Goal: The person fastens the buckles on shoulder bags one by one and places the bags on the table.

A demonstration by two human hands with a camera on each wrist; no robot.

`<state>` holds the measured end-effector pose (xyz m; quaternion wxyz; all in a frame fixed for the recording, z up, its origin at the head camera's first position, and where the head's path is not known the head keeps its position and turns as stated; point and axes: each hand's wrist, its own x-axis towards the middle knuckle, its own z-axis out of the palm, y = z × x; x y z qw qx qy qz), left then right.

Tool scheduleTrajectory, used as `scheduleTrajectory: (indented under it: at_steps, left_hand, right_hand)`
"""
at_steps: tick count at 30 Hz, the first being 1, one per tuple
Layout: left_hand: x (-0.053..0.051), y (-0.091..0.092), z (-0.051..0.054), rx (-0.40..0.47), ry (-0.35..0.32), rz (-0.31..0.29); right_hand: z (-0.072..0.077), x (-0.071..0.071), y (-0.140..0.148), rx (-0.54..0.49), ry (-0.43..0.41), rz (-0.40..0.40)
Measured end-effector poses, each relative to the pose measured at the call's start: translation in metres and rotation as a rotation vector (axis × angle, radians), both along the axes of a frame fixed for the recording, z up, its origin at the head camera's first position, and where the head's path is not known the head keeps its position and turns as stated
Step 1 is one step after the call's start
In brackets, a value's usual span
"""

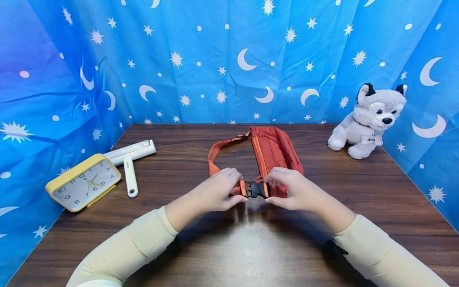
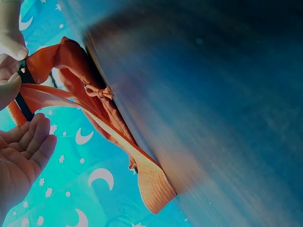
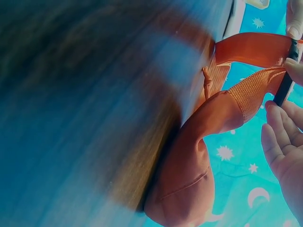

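A red waist bag [image 1: 279, 149] with an orange zip lies on the table, its orange strap [image 1: 214, 155] looping out to the left. In front of it, a black side-release buckle [image 1: 257, 190] is held up between both hands. My left hand [image 1: 218, 191] pinches the buckle's pronged half by the strap end, thumb below and fingers above. On the other side my right hand [image 1: 295, 190] pinches the socket half. The halves meet, with part of the prongs showing; whether they are latched I cannot tell. In the left wrist view, the webbing [image 2: 154, 184] hangs down from the buckle.
On the left stand a yellow alarm clock [image 1: 86, 181] and a white T-shaped tool with a roller-like head [image 1: 130, 153]. A grey and white plush dog [image 1: 371, 119] sits at the back right. Blue star-and-moon cloth [image 1: 215, 48] borders the dark wooden table [image 1: 376, 195].
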<state>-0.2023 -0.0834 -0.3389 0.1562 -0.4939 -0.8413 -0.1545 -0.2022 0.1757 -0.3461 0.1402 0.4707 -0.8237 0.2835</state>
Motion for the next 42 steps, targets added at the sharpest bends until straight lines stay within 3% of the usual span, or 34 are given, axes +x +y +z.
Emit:
scheduleTrajectory:
  at_steps: [28,42]
  left_hand:
    - [0.0014,-0.0034,-0.0013,-0.040,-0.019,-0.003]
    - [0.0026,-0.0044,-0.0018,-0.048,-0.086,0.019]
  right_hand:
    - [-0.0011,0.0025,-0.0045,0.024,-0.038,-0.003]
    - [-0.0032,0.0025,-0.0066,0.027,-0.066,-0.001]
